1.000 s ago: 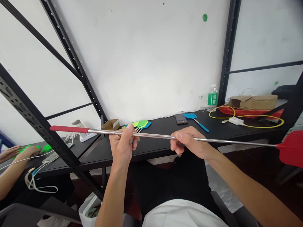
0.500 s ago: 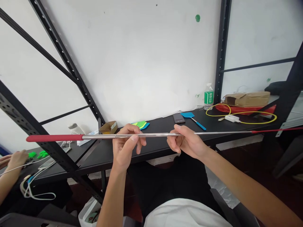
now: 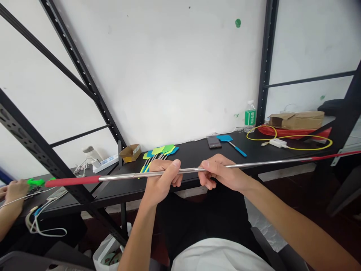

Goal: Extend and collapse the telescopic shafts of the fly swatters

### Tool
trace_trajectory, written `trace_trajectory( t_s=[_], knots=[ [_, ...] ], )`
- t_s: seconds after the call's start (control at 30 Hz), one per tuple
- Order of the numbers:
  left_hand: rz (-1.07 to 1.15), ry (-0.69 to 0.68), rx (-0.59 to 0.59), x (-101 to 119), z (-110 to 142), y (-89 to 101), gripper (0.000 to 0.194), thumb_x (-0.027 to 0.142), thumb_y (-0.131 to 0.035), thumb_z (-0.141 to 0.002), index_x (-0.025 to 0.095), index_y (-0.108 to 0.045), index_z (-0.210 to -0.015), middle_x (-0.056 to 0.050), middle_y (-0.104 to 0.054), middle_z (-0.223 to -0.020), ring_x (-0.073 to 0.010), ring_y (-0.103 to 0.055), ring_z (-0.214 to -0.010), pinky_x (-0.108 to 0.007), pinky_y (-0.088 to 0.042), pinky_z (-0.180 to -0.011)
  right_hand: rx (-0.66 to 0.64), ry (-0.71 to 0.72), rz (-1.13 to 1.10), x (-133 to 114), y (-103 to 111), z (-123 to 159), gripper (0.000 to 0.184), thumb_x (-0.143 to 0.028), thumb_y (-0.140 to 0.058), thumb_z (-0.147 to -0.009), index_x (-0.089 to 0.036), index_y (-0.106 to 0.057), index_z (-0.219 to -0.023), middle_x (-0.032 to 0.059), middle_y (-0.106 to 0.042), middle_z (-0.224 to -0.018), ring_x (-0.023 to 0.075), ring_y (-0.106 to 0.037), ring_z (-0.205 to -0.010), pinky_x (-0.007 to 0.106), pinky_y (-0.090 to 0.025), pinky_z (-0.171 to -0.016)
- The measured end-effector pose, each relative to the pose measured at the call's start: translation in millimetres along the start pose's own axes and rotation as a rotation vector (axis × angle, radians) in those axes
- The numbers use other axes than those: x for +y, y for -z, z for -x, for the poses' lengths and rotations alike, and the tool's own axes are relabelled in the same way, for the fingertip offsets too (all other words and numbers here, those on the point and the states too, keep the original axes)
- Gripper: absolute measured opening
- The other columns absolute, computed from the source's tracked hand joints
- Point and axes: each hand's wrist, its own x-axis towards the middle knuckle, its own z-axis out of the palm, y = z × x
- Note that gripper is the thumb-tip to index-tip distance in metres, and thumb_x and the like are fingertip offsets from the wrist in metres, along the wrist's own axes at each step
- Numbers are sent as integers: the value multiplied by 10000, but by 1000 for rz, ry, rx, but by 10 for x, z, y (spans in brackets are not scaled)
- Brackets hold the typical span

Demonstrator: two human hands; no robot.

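Note:
A long telescopic fly swatter (image 3: 118, 177), with a red handle and silver shaft, stretches nearly level across the view. Its right end turns red and leaves the frame, so the head is out of sight. My left hand (image 3: 163, 178) is closed around the shaft left of centre, thumb on top. Just to its right, my right hand (image 3: 221, 173) pinches the same shaft between thumb and fingers. Behind my left hand lie several green, yellow and blue fly swatters (image 3: 166, 149) on the black table (image 3: 191, 154).
A phone (image 3: 214, 142) and a blue fly swatter (image 3: 225, 138) lie behind my right hand. Rightward are a bottle (image 3: 250, 117), yellow cable (image 3: 304, 148) and cardboard box (image 3: 299, 120). A small open box (image 3: 130, 152) stands left, near a rack post (image 3: 42, 150). Another person's hand (image 3: 15, 192) is far left.
My left hand has moved right along the shaft, closer to my right hand, and its fingers have closed around it. The red handle has shifted right and dropped.

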Motion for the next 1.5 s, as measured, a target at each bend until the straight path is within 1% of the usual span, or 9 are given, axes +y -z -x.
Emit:
trace_trajectory(
  t_s=[0.17,0.33,0.5,0.77,0.9,1.03,1.17,1.33,1.5],
  knots=[
    [110,31,97,-31,12,-31,627,410,-529,-998,188,-353,-439,18,-391,-381,-97,-426,-370,-283,-334,-445,-11,40,115,-78,2,36,475,-445,-490,-1042,-108,-764,-851,54,-665,-669,112,-525,-575,238,-395,-538],
    [136,112,168,-8,3,-46,661,451,-535,-988,206,-352,-402,32,-333,-327,-88,-361,-342,-301,-406,-482,-1,65,242,-131,-10,78,413,-409,-497,-1046,-116,-762,-925,62,-700,-761,117,-524,-625,239,-409,-565],
    [182,182,238,33,-24,-65,677,498,-560,-956,217,-319,-388,44,-264,-307,-85,-336,-307,-287,-386,-424,1,163,456,-156,-11,99,373,-376,-482,-1051,-135,-765,-1018,71,-725,-850,146,-600,-708,254,-452,-618],
    [229,254,251,53,-35,-62,660,466,-569,-941,223,-312,-384,43,-254,-305,-94,-374,-326,-278,-411,-439,-42,325,696,-232,-6,124,328,-316,-472,-1050,-152,-750,-1107,104,-733,-962,193,-665,-856,293,-502,-762],
    [195,163,164,52,-9,-3,656,474,-530,-973,213,-358,-397,36,-302,-313,-94,-373,-343,-304,-472,-522,-11,256,572,-192,4,116,328,-359,-517,-1029,-155,-772,-1046,95,-742,-916,184,-660,-790,278,-493,-685],
    [130,90,67,75,27,75,574,473,-551,-971,191,-466,-477,2,-461,-416,-105,-432,-393,-270,-370,-425,7,157,228,-86,23,74,422,-474,-552,-995,-133,-781,-903,82,-723,-749,148,-579,-607,262,-427,-547],
    [55,35,35,107,46,121,410,417,-599,-952,177,-589,-620,-20,-593,-599,-91,-450,-428,-254,-332,-416,17,136,-51,1,8,16,610,-581,-433,-1008,-114,-761,-794,77,-669,-610,136,-518,-504,266,-381,-492],
    [-82,41,-75,131,78,135,210,365,-679,-900,188,-621,-803,-21,-641,-724,-99,-495,-512,-247,-387,-487,45,41,-66,47,-3,-6,615,-562,-416,-1027,-115,-745,-763,75,-671,-608,134,-523,-516,259,-373,-501],
    [-180,-39,-211,133,68,114,250,373,-594,-947,185,-620,-785,-24,-626,-682,-122,-500,-558,-266,-384,-545,-35,29,20,20,4,7,613,-489,-417,-1052,-111,-726,-681,68,-655,-582,126,-537,-534,251,-394,-524]
  ],
)
